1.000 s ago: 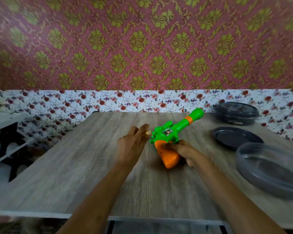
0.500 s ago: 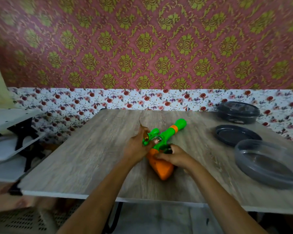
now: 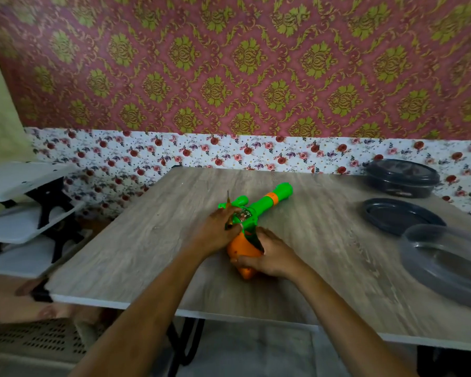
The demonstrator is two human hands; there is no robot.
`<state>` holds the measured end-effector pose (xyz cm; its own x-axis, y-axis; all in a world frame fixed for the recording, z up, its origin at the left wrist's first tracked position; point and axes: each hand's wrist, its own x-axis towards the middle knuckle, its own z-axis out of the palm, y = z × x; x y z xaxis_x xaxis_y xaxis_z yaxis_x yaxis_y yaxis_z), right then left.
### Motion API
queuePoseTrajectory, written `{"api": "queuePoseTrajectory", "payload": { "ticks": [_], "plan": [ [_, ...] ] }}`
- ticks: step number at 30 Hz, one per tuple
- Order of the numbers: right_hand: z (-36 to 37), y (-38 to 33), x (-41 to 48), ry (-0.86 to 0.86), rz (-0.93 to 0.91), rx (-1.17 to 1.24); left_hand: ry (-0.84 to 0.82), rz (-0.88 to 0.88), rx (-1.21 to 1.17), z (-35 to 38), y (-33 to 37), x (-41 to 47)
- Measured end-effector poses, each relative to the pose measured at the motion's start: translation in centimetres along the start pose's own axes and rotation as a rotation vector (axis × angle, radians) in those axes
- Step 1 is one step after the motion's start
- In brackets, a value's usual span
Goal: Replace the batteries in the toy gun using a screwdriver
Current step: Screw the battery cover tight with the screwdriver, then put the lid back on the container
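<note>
A green toy gun (image 3: 267,201) with an orange grip lies on the wooden table (image 3: 147,240), its barrel pointing to the far right. My right hand (image 3: 267,257) is wrapped around the orange grip. My left hand (image 3: 215,232) rests against the gun's green body and holds a thin screwdriver (image 3: 228,202), whose metal tip sticks up past my fingers. The part of the gun under my hands is hidden.
A closed dark round container (image 3: 401,178) stands at the back right. In front of it lie a dark lid (image 3: 397,216) and a clear round lid (image 3: 446,265). White shelves (image 3: 25,202) stand left of the table.
My left hand has closed in on the gun's body with the screwdriver. My right hand has shifted its hold on the orange grip. The view has tilted down and pulled back.
</note>
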<state>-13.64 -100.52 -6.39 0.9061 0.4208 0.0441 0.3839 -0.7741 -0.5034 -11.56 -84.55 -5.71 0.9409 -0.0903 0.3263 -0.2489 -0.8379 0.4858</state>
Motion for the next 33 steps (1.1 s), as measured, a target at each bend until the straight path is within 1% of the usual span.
{"api": "queuePoseTrajectory", "payload": {
  "ticks": [4, 9, 13, 18, 25, 29, 31, 33],
  "plan": [
    [2.6, -3.8, 3.6, -0.006, -0.050, 0.037, 0.030, -0.116, 0.049, -2.8, -4.2, 0.0],
    [5.1, -8.5, 7.4, -0.069, -0.100, 0.050, 0.038, -0.228, 0.108, -6.1, -9.1, -0.4],
    [6.6, -10.9, 9.7, -0.097, -0.128, 0.054, 0.032, -0.279, 0.171, -8.2, -12.1, 0.0],
    [8.1, -12.2, 11.9, -0.070, -0.136, 0.097, 0.021, -0.266, 0.202, -9.5, -13.8, 0.9],
    [9.0, -12.8, 13.1, -0.050, -0.112, 0.047, 0.021, -0.261, 0.182, -9.9, -14.9, 1.5],
    [8.5, -12.9, 12.5, -0.121, -0.119, 0.101, 0.007, -0.214, 0.223, -10.1, -15.1, 1.3],
    [7.8, -12.7, 11.8, -0.142, -0.077, 0.258, 0.081, -0.163, 0.239, -10.4, -14.5, 0.8],
    [6.5, -11.5, 10.5, -0.152, -0.036, 0.374, 0.205, -0.146, 0.171, -10.5, -13.4, 0.5]
  ]
}}
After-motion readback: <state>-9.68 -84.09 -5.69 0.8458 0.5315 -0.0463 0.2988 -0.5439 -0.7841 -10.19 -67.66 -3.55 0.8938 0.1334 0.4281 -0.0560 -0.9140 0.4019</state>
